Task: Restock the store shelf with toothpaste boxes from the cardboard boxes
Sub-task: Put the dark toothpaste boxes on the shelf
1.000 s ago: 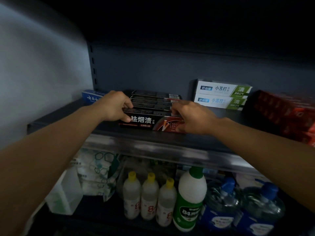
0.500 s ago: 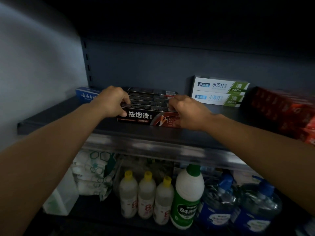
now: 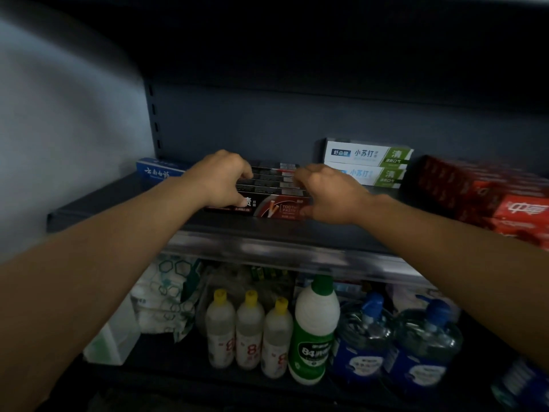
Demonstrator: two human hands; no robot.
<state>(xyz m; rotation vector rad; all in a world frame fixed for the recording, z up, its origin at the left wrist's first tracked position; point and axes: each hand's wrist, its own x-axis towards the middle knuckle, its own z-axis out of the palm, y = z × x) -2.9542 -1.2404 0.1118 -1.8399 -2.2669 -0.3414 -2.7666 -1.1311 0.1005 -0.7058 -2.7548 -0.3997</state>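
my left hand (image 3: pixel 221 178) and right hand (image 3: pixel 325 193) curl over the two ends of the dark toothpaste boxes (image 3: pixel 269 191), a row at the middle of the frame on the shelf (image 3: pixel 124 203); fingers pressed on the tops, thumbs on the front box's face; i judge them light, stiff card, smooth, easily dented; best squeezed at the ends, where the card is firmest.

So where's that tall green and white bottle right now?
In the head view, the green and white bottle stands on the lower shelf, right of centre, between three yellow-capped bottles and the blue-capped jugs.
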